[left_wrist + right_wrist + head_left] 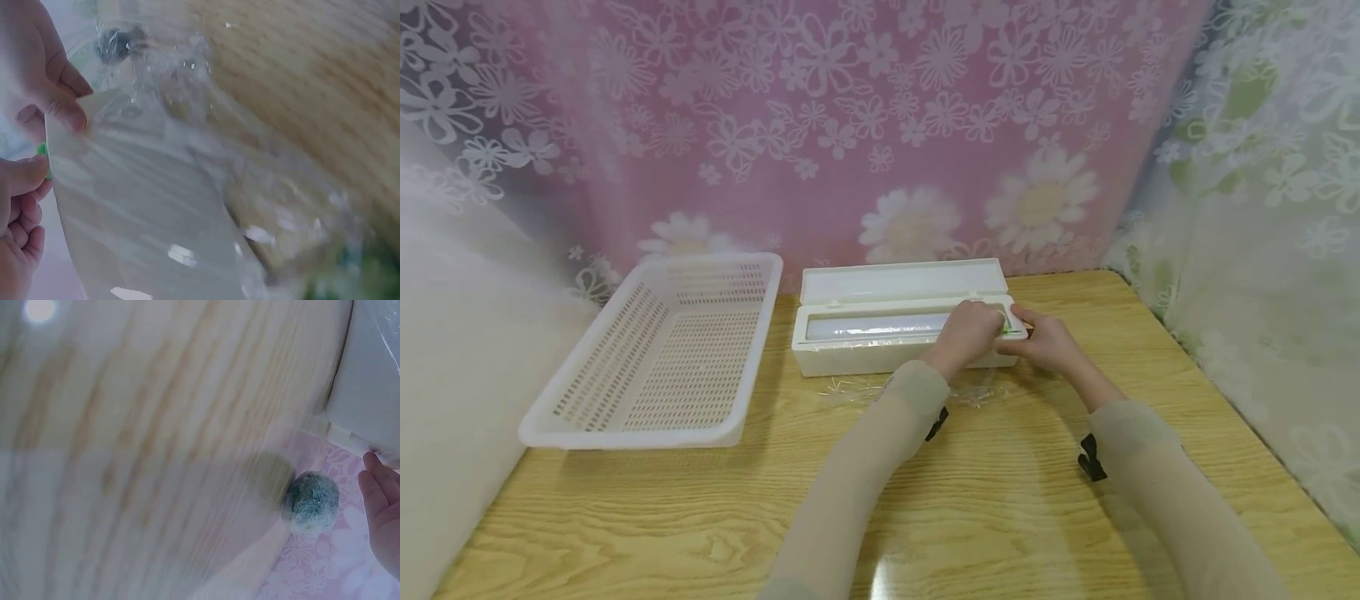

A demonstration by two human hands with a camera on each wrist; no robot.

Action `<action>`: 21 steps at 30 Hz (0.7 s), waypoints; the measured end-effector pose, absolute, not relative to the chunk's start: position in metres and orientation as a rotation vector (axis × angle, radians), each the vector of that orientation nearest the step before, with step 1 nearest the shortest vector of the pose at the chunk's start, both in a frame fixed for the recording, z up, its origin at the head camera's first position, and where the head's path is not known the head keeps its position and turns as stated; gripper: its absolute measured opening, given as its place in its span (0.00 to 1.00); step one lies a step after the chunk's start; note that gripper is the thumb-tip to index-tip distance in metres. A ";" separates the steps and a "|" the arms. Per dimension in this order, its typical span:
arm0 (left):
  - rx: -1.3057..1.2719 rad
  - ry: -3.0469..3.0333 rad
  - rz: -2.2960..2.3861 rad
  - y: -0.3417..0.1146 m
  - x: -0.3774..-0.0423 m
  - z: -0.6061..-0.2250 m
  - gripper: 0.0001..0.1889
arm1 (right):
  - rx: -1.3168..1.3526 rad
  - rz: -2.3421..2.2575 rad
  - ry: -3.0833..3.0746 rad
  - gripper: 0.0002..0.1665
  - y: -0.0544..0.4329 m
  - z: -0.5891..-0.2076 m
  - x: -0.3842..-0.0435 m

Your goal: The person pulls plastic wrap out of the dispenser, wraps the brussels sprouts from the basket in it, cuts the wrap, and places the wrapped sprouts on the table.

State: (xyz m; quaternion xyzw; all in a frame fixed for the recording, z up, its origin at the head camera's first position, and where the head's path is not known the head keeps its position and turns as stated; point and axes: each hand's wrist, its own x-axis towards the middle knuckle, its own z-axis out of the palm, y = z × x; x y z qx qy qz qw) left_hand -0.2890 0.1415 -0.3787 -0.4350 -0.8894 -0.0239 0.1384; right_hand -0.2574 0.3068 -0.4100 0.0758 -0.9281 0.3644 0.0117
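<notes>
A long white cling film box (872,360) stands on the table with its lid (902,279) tipped back and a film roll (880,325) inside. My left hand (970,332) reaches over the box's right end, its fingers curled at a small green slider (1005,328), which the thumb and fingers pinch in the left wrist view. My right hand (1048,343) grips the right end of the box, thumb over the corner in the left wrist view. Clear film (150,181) drapes over the front and hangs crumpled onto the table.
A white slotted basket (752,367) stands left of the box. In the right wrist view a round dark-green thing (312,503) wrapped in clear film shows near the right hand. Flowered curtains (910,150) stand close behind and beside the wood-grain table (985,508).
</notes>
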 end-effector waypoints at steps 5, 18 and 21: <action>-1.242 -2.621 -0.032 0.122 -0.294 -0.379 0.06 | 0.241 1.058 -2.902 0.51 0.303 -0.411 -0.259; -1.268 -2.677 -0.026 0.100 -0.294 -0.378 0.12 | 0.214 1.048 -2.933 0.54 0.307 -0.413 -0.260; -1.257 -2.710 -0.040 0.094 -0.294 -0.373 0.12 | 0.204 1.072 -2.927 0.55 0.308 -0.411 -0.260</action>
